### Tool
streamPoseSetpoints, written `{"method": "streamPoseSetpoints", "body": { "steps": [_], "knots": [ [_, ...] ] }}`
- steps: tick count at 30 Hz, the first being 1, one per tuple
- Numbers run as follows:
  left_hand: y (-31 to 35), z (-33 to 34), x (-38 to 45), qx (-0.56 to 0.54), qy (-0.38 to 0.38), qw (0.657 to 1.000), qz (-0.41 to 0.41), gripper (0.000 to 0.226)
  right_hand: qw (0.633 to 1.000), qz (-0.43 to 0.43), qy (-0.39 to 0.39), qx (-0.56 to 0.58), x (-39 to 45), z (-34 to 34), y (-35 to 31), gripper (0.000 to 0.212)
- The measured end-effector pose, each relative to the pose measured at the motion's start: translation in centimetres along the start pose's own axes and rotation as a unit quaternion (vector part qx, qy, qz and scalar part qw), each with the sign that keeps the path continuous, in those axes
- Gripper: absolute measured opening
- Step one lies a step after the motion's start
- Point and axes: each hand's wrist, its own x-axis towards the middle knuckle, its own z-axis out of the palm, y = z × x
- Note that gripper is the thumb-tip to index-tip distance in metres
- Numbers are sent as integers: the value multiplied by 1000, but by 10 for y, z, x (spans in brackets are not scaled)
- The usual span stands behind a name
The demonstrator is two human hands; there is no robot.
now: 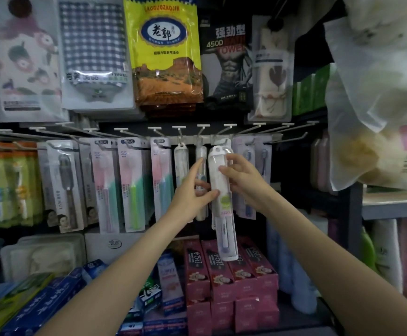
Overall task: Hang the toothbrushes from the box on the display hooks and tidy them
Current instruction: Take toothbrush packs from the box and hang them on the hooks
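Note:
A long clear toothbrush case (222, 214) with a white top and hang loop is held up in front of the hook row (203, 128). My right hand (242, 175) grips its upper part from the right. My left hand (195, 190) holds it from the left with the thumb on its side, and the forefinger reaches up to a similar case (201, 154) hanging on the middle hook. Another clear case (181, 163) hangs one hook further left. The loop of the held case sits just below a hook; whether it is on the hook I cannot tell.
Carded toothbrushes (129, 183) hang on hooks to the left and right (246, 154). Packaged towels (166, 52) hang above. Pink toothpaste boxes (222, 275) and blue ones (52, 299) fill the shelf below. A white plastic bag (377, 105) hangs at the upper right.

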Motion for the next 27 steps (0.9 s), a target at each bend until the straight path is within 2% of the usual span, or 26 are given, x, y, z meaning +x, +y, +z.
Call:
{"method": "streamPoseSetpoints", "body": {
  "steps": [2,5,9,12,16,20,23,27],
  "knots": [
    [-7,1,-2,36,-16,999,-2,75,998,6,48,27,7,-10,3,29],
    [-18,2,-4,79,-10,997,-15,65,996,11,88,6,18,-21,2,32],
    [-24,6,-3,84,-4,996,-21,61,996,-43,59,-60,22,-21,-6,30],
    [-31,1,-4,96,31,994,-28,56,993,-83,11,-86,25,-7,-8,31],
    [-41,-18,-15,124,61,989,-57,52,994,-72,55,-56,36,20,-4,15],
    [-49,-41,-25,151,116,979,-75,46,993,-83,10,-84,37,49,4,19],
    [-54,-59,-34,175,148,970,-84,47,994,-82,30,-68,41,70,3,25],
    [-62,-81,-44,203,133,963,-117,53,994,-60,88,-37,53,88,-1,31]
  ]
}}
